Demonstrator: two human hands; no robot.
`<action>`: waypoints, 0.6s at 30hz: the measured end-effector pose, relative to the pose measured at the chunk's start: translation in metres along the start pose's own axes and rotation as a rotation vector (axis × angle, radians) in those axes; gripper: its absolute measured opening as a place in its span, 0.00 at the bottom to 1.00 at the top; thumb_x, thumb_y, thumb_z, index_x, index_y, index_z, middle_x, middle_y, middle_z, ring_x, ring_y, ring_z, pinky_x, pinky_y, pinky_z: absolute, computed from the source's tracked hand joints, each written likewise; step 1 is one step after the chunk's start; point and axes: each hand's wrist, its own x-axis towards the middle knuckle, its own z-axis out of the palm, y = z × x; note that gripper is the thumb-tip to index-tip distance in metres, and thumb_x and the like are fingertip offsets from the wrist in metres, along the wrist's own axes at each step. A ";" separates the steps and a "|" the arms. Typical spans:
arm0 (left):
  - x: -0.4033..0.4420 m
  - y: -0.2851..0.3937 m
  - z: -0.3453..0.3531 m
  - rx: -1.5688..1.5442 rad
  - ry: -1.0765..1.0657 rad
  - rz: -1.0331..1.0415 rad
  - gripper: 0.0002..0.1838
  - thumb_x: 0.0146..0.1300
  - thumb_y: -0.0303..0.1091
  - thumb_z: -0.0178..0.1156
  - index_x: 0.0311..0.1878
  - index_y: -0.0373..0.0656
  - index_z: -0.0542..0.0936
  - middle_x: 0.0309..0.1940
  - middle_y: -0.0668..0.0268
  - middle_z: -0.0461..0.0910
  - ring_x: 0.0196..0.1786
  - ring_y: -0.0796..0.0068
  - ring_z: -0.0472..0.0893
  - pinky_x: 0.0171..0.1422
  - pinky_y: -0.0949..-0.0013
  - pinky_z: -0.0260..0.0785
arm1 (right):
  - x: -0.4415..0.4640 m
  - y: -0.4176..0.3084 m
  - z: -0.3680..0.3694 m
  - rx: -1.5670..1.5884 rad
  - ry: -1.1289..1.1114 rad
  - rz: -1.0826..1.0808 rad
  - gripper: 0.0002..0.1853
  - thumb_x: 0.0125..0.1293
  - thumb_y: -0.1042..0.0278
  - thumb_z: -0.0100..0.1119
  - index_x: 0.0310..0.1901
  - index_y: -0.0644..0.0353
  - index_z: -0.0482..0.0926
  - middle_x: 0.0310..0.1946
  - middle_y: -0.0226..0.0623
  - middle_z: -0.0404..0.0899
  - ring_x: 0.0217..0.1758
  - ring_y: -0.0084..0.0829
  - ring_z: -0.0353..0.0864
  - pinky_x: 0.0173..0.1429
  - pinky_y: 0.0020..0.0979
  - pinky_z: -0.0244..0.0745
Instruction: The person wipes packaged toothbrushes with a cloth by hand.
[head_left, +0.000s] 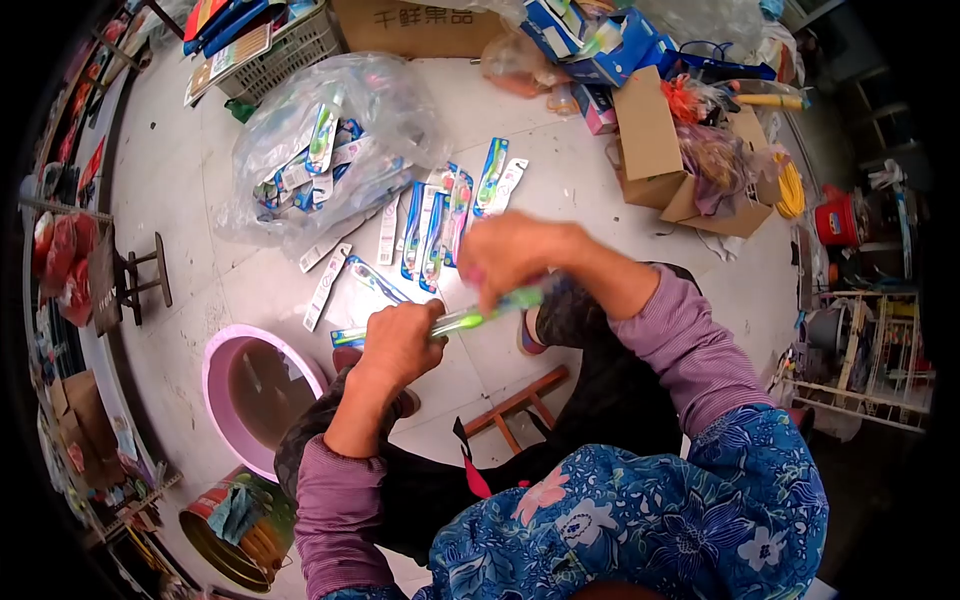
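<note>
My left hand (400, 342) is closed around a packaged toothbrush (467, 319) with a green handle, held nearly level above the floor. One end of the pack sticks out left of that hand. Over its right part is my right hand (515, 250), smeared by motion, with fingers curled and a bit of pink showing at them; what they grip is unclear. Several packaged toothbrushes (432, 240) lie on the tiles beyond my hands, some face down. More toothbrush packs (322, 145) rest in and on a clear plastic bag (390, 100) farther left.
At left stands a pink basin (212, 368) of murky water, with a metal tin (225, 545) holding cloths below it. An open cardboard box (645, 125) and blue boxes (610, 55) are at upper right. A wooden stool frame (525, 395) sits between my legs.
</note>
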 end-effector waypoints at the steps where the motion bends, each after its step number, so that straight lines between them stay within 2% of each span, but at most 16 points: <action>1: -0.001 0.001 0.001 -0.105 0.085 -0.051 0.20 0.48 0.38 0.70 0.43 0.39 0.79 0.24 0.56 0.80 0.31 0.56 0.81 0.37 0.56 0.72 | -0.003 0.011 -0.013 0.274 0.190 0.044 0.18 0.43 0.63 0.72 0.38 0.59 0.83 0.30 0.36 0.83 0.36 0.28 0.83 0.40 0.29 0.76; 2: -0.001 0.000 0.002 -0.210 0.173 -0.102 0.18 0.50 0.36 0.69 0.40 0.37 0.78 0.21 0.54 0.79 0.28 0.59 0.82 0.35 0.58 0.72 | -0.009 0.025 -0.026 0.545 0.381 0.086 0.17 0.45 0.63 0.73 0.38 0.59 0.83 0.31 0.35 0.83 0.36 0.26 0.82 0.40 0.27 0.76; 3: 0.005 -0.006 0.007 -0.514 0.058 -0.217 0.19 0.51 0.38 0.69 0.42 0.36 0.78 0.27 0.52 0.81 0.30 0.56 0.83 0.36 0.59 0.75 | -0.014 0.034 -0.036 0.776 0.689 0.047 0.17 0.48 0.66 0.72 0.40 0.60 0.82 0.32 0.35 0.83 0.36 0.26 0.82 0.41 0.27 0.77; 4: 0.005 -0.002 0.000 -0.510 0.063 -0.216 0.19 0.51 0.38 0.69 0.42 0.36 0.78 0.27 0.52 0.81 0.30 0.56 0.83 0.36 0.59 0.75 | -0.018 0.043 -0.043 1.004 0.996 0.000 0.16 0.50 0.68 0.71 0.41 0.60 0.82 0.33 0.35 0.82 0.36 0.26 0.81 0.42 0.26 0.78; 6: 0.004 0.012 -0.015 -1.310 -0.053 -0.414 0.17 0.55 0.35 0.68 0.42 0.33 0.76 0.27 0.56 0.81 0.27 0.63 0.83 0.32 0.65 0.78 | -0.025 0.058 -0.057 1.478 1.278 -0.302 0.23 0.51 0.70 0.71 0.48 0.67 0.76 0.39 0.39 0.80 0.30 0.28 0.81 0.32 0.25 0.78; 7: 0.006 0.014 -0.018 -1.472 -0.025 -0.434 0.16 0.57 0.33 0.67 0.42 0.32 0.75 0.28 0.59 0.80 0.27 0.69 0.82 0.32 0.69 0.80 | -0.029 0.060 -0.058 1.475 1.281 -0.309 0.23 0.51 0.70 0.71 0.48 0.67 0.76 0.39 0.39 0.80 0.30 0.28 0.81 0.32 0.25 0.78; 9: 0.008 0.014 -0.021 -1.579 0.007 -0.432 0.16 0.57 0.33 0.67 0.42 0.32 0.75 0.28 0.58 0.80 0.27 0.69 0.83 0.33 0.68 0.80 | -0.035 0.061 -0.054 1.658 1.293 -0.445 0.17 0.55 0.73 0.67 0.47 0.63 0.78 0.42 0.38 0.80 0.38 0.26 0.81 0.38 0.23 0.79; 10: 0.009 0.014 -0.022 -1.690 0.036 -0.434 0.16 0.57 0.33 0.67 0.41 0.32 0.75 0.28 0.57 0.80 0.27 0.68 0.83 0.34 0.67 0.81 | -0.035 0.052 -0.048 1.658 1.292 -0.449 0.17 0.55 0.73 0.67 0.47 0.63 0.78 0.42 0.38 0.80 0.38 0.26 0.81 0.38 0.23 0.79; 12: 0.013 0.015 -0.023 -1.731 0.043 -0.462 0.15 0.58 0.34 0.66 0.42 0.33 0.75 0.28 0.57 0.81 0.27 0.68 0.83 0.34 0.67 0.80 | -0.032 0.024 -0.024 1.215 1.164 -0.379 0.12 0.58 0.73 0.64 0.45 0.60 0.79 0.46 0.36 0.79 0.46 0.27 0.80 0.48 0.29 0.77; 14: 0.016 0.017 -0.020 -1.805 0.006 -0.396 0.15 0.58 0.33 0.66 0.42 0.33 0.75 0.28 0.57 0.81 0.28 0.67 0.83 0.33 0.67 0.80 | 0.001 0.007 0.012 0.352 1.360 -0.577 0.12 0.56 0.69 0.65 0.42 0.61 0.80 0.43 0.37 0.80 0.46 0.35 0.80 0.54 0.38 0.74; 15: 0.014 0.021 -0.019 -1.792 -0.022 -0.281 0.14 0.57 0.32 0.65 0.42 0.33 0.75 0.28 0.57 0.81 0.26 0.67 0.83 0.32 0.67 0.80 | 0.000 -0.011 0.021 0.077 1.265 -0.626 0.13 0.52 0.70 0.66 0.41 0.60 0.80 0.42 0.36 0.80 0.45 0.37 0.80 0.53 0.39 0.74; 16: 0.010 0.030 -0.015 -1.827 0.080 -0.227 0.13 0.57 0.28 0.64 0.41 0.32 0.75 0.28 0.57 0.81 0.24 0.67 0.82 0.31 0.68 0.79 | -0.003 -0.022 0.027 -0.191 1.156 -0.660 0.14 0.48 0.70 0.67 0.39 0.59 0.81 0.40 0.36 0.81 0.44 0.39 0.80 0.53 0.40 0.73; 17: 0.008 0.032 -0.017 -1.791 0.037 -0.257 0.12 0.57 0.27 0.63 0.41 0.32 0.75 0.27 0.57 0.80 0.23 0.67 0.82 0.30 0.68 0.78 | 0.003 -0.013 0.029 -0.104 1.178 -0.642 0.16 0.42 0.72 0.68 0.37 0.57 0.81 0.39 0.37 0.80 0.43 0.40 0.80 0.49 0.38 0.73; 18: 0.006 0.033 -0.020 -1.759 0.003 -0.285 0.11 0.57 0.26 0.63 0.41 0.32 0.75 0.27 0.58 0.80 0.23 0.67 0.81 0.29 0.68 0.78 | 0.015 0.003 0.021 -0.111 1.384 -0.578 0.16 0.41 0.74 0.68 0.36 0.58 0.80 0.37 0.36 0.81 0.41 0.39 0.80 0.47 0.36 0.72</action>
